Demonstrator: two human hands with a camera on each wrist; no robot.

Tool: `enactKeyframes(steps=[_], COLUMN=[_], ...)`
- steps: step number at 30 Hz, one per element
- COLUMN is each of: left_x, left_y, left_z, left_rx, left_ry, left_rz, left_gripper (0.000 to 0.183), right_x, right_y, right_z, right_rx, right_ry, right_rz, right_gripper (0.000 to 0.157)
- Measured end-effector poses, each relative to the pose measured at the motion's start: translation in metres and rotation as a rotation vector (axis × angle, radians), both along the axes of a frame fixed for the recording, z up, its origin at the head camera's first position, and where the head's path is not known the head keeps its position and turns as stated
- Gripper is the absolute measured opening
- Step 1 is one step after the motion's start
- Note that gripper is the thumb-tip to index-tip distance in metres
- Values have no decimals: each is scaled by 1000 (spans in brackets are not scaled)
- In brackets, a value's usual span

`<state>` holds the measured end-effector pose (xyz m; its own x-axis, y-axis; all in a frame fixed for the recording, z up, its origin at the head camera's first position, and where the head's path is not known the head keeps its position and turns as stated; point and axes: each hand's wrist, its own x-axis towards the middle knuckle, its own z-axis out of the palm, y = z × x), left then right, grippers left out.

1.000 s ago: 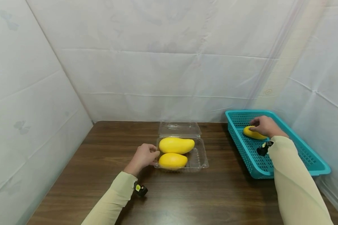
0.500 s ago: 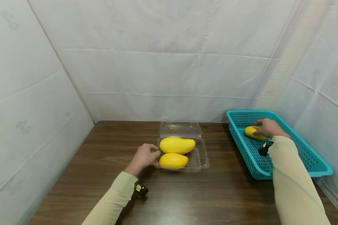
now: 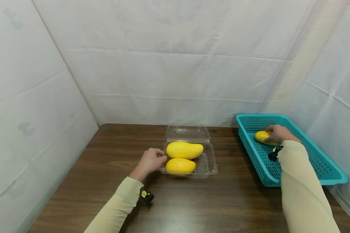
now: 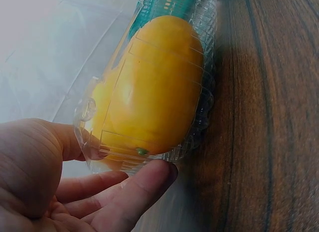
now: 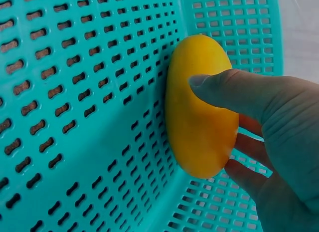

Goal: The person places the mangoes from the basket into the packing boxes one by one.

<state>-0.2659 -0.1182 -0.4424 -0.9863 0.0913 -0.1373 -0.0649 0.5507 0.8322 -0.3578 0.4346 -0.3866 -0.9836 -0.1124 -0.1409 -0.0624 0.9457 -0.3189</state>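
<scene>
Two yellow mangoes lie side by side in an open clear plastic clamshell container (image 3: 205, 161): a longer back mango (image 3: 184, 150) and a front mango (image 3: 180, 166). At the container's left edge, my left hand (image 3: 149, 161) pinches the rim between thumb and fingers. The left wrist view shows the front mango (image 4: 159, 87) through the plastic wall, its small green stem end facing the hand. Inside the teal basket (image 3: 252, 158), my right hand (image 3: 281, 133) grips another mango (image 5: 199, 122). Its thumb lies across the top, and the fingers reach round the far side, partly hidden.
The container's hinged lid (image 3: 188, 133) lies folded back towards the rear wall. White sheeting (image 3: 163, 74) encloses the brown wooden table (image 3: 221, 207) at the back and sides. The basket stands close to the right-hand sheeting.
My right hand has come down slightly and closed round the mango in the basket. The left hand keeps its place on the container's rim. The head view has shifted a little.
</scene>
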Motion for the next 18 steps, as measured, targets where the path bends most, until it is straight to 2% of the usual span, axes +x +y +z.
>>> enactKeyframes(steps=[5, 18], left_x=[0, 3], left_y=[1, 1], left_z=[-1, 4], left_rx=[-1, -24], left_ry=[-3, -10], left_rz=[-2, -1], left_gripper=[38, 39], right_x=[1, 2], right_y=[1, 3], right_z=[0, 3], right_rx=[5, 10], right_ry=[-4, -34], right_rz=[12, -24], right_gripper=[62, 65])
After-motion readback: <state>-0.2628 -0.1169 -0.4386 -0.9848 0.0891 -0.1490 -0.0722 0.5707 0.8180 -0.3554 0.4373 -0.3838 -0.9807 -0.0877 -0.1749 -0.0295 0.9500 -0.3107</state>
